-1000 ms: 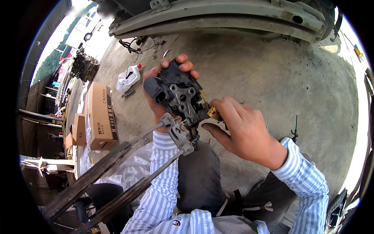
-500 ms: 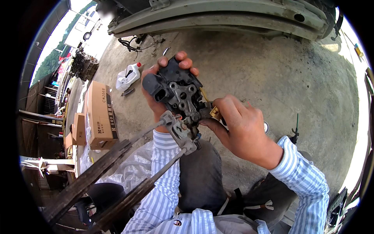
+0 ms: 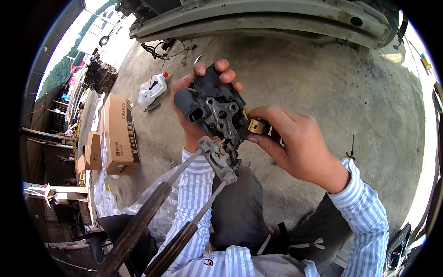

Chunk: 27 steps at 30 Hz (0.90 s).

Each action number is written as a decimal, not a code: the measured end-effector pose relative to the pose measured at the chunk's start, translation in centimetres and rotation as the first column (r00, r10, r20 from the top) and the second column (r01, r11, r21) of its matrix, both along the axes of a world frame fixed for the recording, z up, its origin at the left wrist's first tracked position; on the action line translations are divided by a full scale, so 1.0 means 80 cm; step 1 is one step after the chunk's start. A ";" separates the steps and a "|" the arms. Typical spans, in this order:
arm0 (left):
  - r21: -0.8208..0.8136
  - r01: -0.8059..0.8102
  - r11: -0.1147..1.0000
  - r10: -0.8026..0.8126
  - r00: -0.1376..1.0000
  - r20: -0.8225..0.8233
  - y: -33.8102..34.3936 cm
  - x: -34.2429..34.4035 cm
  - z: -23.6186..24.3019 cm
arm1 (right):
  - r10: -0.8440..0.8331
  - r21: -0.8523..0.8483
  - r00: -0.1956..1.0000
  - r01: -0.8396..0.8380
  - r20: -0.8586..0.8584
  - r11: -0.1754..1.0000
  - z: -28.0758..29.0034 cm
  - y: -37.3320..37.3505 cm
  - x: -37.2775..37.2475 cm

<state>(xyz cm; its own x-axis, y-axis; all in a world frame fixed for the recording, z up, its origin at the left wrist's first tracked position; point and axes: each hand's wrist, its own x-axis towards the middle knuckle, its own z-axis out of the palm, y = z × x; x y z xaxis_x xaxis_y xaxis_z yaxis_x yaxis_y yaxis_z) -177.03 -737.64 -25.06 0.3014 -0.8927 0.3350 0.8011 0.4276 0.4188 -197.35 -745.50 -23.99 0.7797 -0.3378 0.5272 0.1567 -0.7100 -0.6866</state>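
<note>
Palm-up beneath a car door latch (image 3: 221,114), my left hand (image 3: 184,124) holds it with fingertips curled over its far edge. The latch has a black plastic housing, a round socket on its left and a greasy metal plate with holes. At its near end sits a grey metal bracket (image 3: 217,159), from which two dark-sleeved cables (image 3: 159,196) run toward the lower left. Between the thumb and forefinger of my right hand (image 3: 300,143) is a small yellow plastic clip (image 3: 256,126) at the latch's right side. Whether the clip is still joined to the latch is hidden.
A vehicle's bumper beam (image 3: 267,21) spans the far side above the concrete floor. At left are a cardboard box (image 3: 119,136), a white jug (image 3: 152,90) with a red cap, clear plastic wrap (image 3: 106,198) and a greasy engine (image 3: 100,76). My knees lie below the latch.
The latch has shifted slightly right, and its cables have swung to a steeper slant. My right hand has moved slightly right and now shows more of the yellow clip.
</note>
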 end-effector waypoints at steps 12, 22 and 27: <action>0.057 0.022 0.998 -0.017 0.996 -0.084 0.001 0.017 -0.017 | -0.018 0.029 0.999 0.016 0.049 0.999 -0.005 -0.009 0.008; -0.015 0.076 0.997 -0.077 0.993 -0.085 0.010 0.012 -0.005 | -0.014 -0.039 0.999 0.015 0.029 0.999 0.010 0.014 0.005; -0.044 0.065 0.997 -0.066 0.997 -0.038 0.013 0.013 -0.002 | -0.059 -0.122 0.993 0.071 0.103 0.990 0.004 0.028 0.008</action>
<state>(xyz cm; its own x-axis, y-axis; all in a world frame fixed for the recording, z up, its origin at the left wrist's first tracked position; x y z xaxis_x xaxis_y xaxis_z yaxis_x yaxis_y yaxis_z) -176.00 -736.59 -25.18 0.2565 -0.8962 0.3620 0.8436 0.3904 0.3688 -196.71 -743.29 -23.69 0.7003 -0.3122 0.6420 0.1702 -0.8004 -0.5749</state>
